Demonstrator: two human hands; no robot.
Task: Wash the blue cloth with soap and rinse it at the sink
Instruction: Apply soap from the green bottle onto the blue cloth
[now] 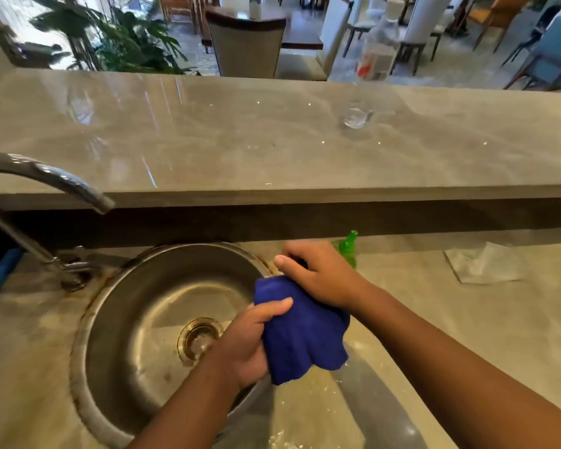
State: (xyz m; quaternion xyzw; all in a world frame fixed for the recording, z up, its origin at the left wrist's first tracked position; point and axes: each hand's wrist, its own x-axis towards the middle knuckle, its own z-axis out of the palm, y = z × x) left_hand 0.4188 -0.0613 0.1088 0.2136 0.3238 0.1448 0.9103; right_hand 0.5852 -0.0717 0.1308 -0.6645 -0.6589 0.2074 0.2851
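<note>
Countertop (272,131) in grey stone spreads widest, raised at the back. Below it sits the round steel sink (136,286), with a curved tap (62,179) at the left; I see no water at the spout. Over the sink's right rim hangs the blue cloth (302,335), bunched and clear of the basin. The right hand (321,273) grips its top in curled fingers, and the left hand (250,341) pinches its near side, thumb across the front. It looks soft, light and limp, likely heavier and clingy once wet, so bunched fistfuls should serve better than corners. Behind the right hand stands a green bottle (348,246), probably the soap. A small glass (357,116) rests far back on that countertop.
</note>
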